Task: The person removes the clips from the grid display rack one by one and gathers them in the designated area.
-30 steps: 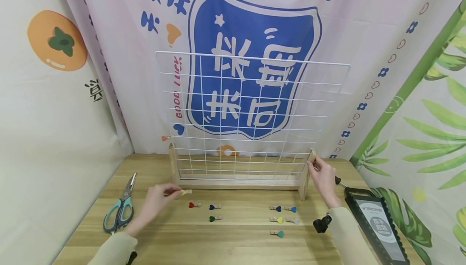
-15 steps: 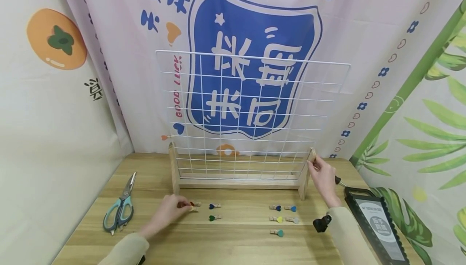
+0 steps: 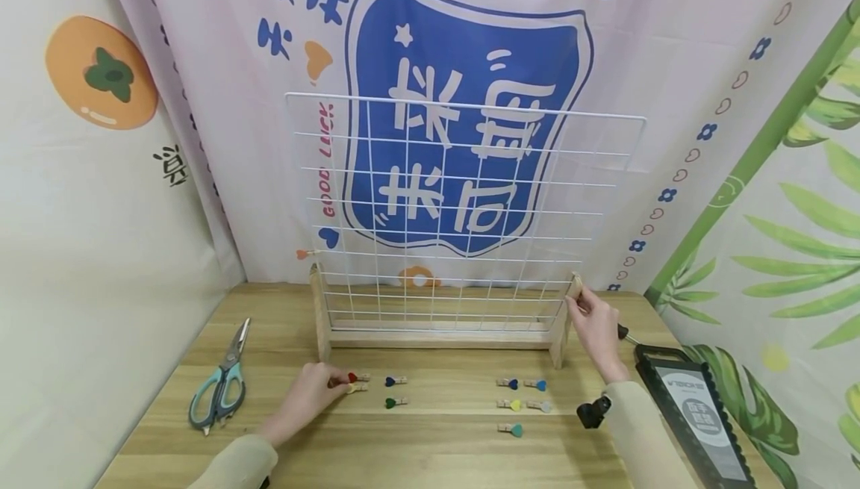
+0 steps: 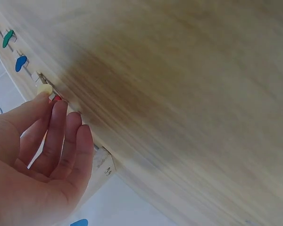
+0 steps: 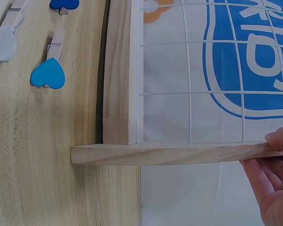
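Note:
In the head view my left hand [image 3: 305, 398] is at the left of the wooden table, pinching a clothespin with a pale yellow heart [image 3: 354, 388] between thumb and fingers. Just behind this clothespin lies one with a red heart [image 3: 353, 378]; the left wrist view shows the yellow heart [image 4: 45, 89] at the thumb tip. My right hand [image 3: 596, 328] grips the top of the right wooden upright [image 5: 179, 154] of a stand. A white wire grid [image 3: 440, 213] stands upright in this stand.
Dark blue [image 3: 391, 381] and green [image 3: 391, 403] heart clothespins lie right of my left hand. Several more, including a teal one [image 3: 516, 431], lie before the stand's right half. Scissors [image 3: 220, 388] lie at left, a black-framed case [image 3: 695, 407] at right. A curtain hangs behind.
My left hand has moved right and toward the front with the yellow heart clothespin, from near the stand's left foot to beside the red one. My right hand stays on the upright.

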A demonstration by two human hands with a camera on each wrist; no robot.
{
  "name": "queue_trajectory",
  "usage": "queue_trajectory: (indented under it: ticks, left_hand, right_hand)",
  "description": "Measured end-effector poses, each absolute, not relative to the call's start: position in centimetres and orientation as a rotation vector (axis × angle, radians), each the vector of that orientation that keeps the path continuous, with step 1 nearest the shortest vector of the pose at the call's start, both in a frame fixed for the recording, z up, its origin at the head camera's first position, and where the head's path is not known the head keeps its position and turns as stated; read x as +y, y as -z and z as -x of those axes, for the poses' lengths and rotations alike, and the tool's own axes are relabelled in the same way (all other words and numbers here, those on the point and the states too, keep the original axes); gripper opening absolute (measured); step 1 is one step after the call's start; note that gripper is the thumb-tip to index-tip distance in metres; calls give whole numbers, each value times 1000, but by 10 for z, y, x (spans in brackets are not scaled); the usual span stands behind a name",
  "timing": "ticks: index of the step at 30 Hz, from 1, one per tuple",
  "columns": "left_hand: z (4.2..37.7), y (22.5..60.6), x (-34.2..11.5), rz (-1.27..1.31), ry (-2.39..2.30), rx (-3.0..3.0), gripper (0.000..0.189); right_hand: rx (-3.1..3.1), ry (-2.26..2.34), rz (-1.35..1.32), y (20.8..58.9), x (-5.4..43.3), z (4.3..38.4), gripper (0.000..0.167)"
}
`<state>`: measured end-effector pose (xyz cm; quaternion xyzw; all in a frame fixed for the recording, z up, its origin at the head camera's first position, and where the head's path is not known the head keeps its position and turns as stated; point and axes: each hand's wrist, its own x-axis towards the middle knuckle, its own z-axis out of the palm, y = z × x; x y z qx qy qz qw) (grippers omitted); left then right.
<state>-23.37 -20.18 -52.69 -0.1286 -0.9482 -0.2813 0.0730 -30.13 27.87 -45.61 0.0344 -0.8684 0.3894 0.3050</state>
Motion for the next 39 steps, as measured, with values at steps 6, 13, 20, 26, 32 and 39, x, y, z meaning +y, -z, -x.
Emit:
queue_trajectory:
  ticks: [6,13,20,26,32,39]
  left_hand:
    - [232,523,-203,362,886,-2855,6]
    - [237,493,-214,358,861,-2754,4]
    - [252,448,-241,328,852,-2684,12]
    - [263,414,-261,267,797,-2500,23]
    - [275,385,-269,168,911,-2412,30]
    - [288,374,-264,155,970,-2406,32]
  right_hand:
    - [-2304,-1024,-89,456,278,301,27]
    - [-2294,-996,-97,456,279,300,25]
    - [-2282,-982,-96,458,280,300,24]
    - [-2271,-975,-117,459,280,301,22]
    - [-2269,-970,-119,459,280,300,22]
    - [-2276,-994,-108,458,279,303,28]
